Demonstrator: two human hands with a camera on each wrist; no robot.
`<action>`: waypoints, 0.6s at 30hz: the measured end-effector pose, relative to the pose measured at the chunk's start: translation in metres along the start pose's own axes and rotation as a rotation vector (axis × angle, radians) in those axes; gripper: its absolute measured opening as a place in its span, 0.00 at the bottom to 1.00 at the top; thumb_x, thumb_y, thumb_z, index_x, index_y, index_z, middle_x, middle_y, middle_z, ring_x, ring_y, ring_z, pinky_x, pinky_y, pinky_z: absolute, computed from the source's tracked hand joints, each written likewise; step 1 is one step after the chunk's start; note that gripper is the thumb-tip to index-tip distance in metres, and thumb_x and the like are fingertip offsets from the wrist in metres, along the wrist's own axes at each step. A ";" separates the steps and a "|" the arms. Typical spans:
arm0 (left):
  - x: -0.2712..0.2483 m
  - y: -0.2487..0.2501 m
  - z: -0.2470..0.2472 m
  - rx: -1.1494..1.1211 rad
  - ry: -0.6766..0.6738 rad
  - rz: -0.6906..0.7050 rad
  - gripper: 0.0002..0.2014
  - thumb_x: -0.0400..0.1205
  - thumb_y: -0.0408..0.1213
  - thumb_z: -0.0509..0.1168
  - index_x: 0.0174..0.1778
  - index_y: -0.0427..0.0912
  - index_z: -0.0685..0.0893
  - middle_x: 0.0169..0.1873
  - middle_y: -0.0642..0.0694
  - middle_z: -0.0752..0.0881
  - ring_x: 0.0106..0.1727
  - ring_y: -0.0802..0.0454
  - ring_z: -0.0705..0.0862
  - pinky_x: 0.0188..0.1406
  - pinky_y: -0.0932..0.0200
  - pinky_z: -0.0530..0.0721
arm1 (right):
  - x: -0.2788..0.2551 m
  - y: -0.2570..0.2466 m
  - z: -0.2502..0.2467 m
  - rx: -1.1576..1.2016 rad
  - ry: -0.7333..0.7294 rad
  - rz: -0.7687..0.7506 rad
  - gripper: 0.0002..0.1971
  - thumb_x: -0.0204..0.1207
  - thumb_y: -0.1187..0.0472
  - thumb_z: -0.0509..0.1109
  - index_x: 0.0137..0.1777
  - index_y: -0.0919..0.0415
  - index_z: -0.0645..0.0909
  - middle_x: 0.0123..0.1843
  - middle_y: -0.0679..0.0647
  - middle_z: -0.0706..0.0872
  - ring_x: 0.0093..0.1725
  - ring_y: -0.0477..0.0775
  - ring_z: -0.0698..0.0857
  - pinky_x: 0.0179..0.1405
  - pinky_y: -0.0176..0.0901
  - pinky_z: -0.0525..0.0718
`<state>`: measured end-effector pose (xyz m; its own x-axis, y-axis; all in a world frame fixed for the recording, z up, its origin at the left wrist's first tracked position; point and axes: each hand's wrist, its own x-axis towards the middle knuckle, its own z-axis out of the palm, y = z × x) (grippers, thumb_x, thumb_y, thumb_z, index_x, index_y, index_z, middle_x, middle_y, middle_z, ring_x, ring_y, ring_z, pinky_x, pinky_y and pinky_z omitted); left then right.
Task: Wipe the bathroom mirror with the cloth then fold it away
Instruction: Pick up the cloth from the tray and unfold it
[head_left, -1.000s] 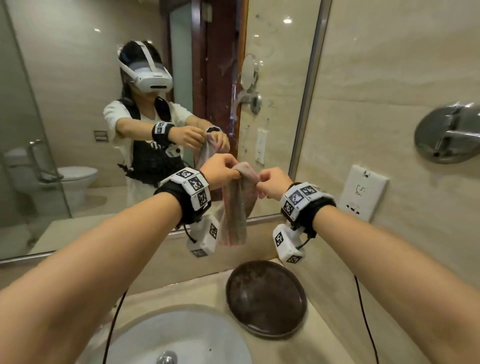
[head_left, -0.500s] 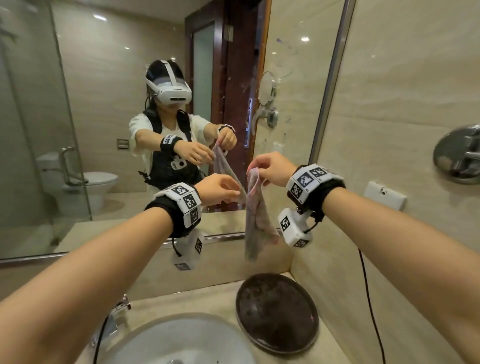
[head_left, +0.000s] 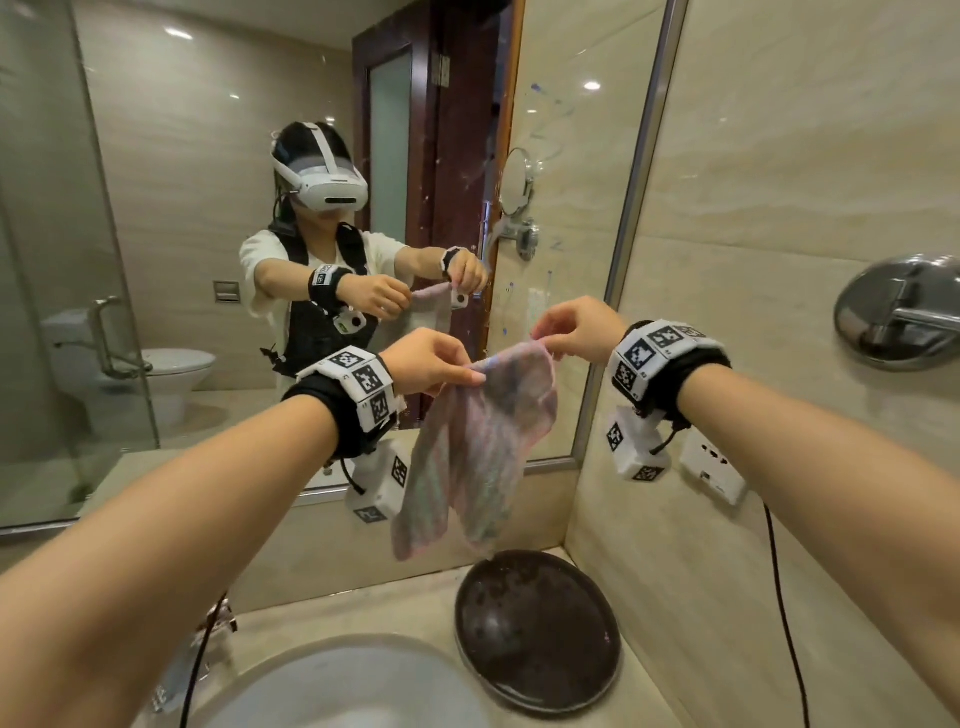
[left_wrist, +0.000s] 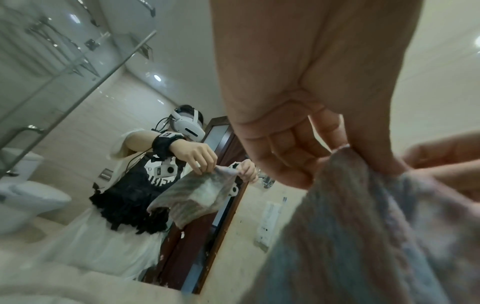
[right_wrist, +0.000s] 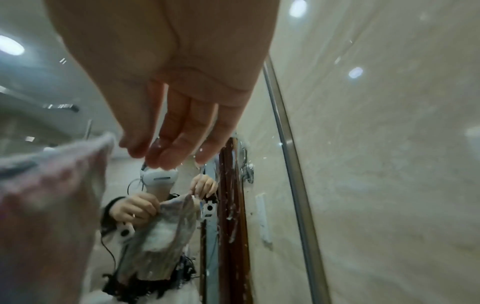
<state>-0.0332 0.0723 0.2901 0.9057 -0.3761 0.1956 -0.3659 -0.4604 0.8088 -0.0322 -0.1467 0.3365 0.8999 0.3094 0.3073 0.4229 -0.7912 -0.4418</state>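
A pinkish striped cloth (head_left: 478, 452) hangs in front of the bathroom mirror (head_left: 208, 208), above the counter. My left hand (head_left: 475, 376) pinches its upper left corner, and my right hand (head_left: 543, 343) pinches the upper right corner a little higher. The top edge is stretched between them and the rest droops in loose folds. In the left wrist view my left hand (left_wrist: 340, 150) grips the cloth (left_wrist: 350, 226) between thumb and curled fingers. In the right wrist view the cloth (right_wrist: 52, 185) is at the left and the right hand's fingers (right_wrist: 168, 144) point down; its pinch is hidden. Smudges show on the mirror's right part.
A dark round dish (head_left: 537, 631) sits on the counter right under the cloth, beside the white sink (head_left: 337, 686). On the right wall are a socket (head_left: 711, 467) with a black cable and a chrome fixture (head_left: 898, 312). The mirror's metal frame (head_left: 623, 234) runs just behind my right hand.
My hands have moved apart, the right one up and to the right. The cloth, bunched between them before, is now spread open along its top edge.
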 end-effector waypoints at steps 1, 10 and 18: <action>0.000 0.003 -0.001 0.021 0.001 0.021 0.09 0.77 0.35 0.72 0.32 0.43 0.82 0.28 0.45 0.78 0.30 0.53 0.74 0.24 0.69 0.73 | 0.000 0.000 0.001 -0.005 0.025 -0.014 0.10 0.77 0.64 0.71 0.56 0.69 0.84 0.52 0.67 0.88 0.44 0.54 0.83 0.52 0.49 0.83; 0.005 0.018 -0.021 0.181 0.079 0.157 0.09 0.83 0.36 0.64 0.54 0.37 0.86 0.32 0.48 0.82 0.28 0.64 0.77 0.28 0.74 0.74 | 0.016 -0.033 0.047 0.046 -0.257 0.009 0.25 0.73 0.54 0.76 0.67 0.63 0.78 0.61 0.59 0.84 0.61 0.57 0.82 0.66 0.49 0.79; 0.009 0.006 -0.048 0.214 0.226 0.227 0.09 0.82 0.35 0.65 0.53 0.36 0.87 0.37 0.43 0.85 0.36 0.62 0.78 0.33 0.73 0.72 | 0.022 -0.036 0.040 0.610 0.062 0.053 0.05 0.76 0.61 0.72 0.40 0.60 0.83 0.37 0.54 0.80 0.40 0.49 0.77 0.43 0.40 0.73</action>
<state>-0.0172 0.1046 0.3226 0.8121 -0.3117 0.4933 -0.5773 -0.5526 0.6012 -0.0228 -0.0900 0.3252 0.9214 0.2322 0.3115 0.3784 -0.3548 -0.8549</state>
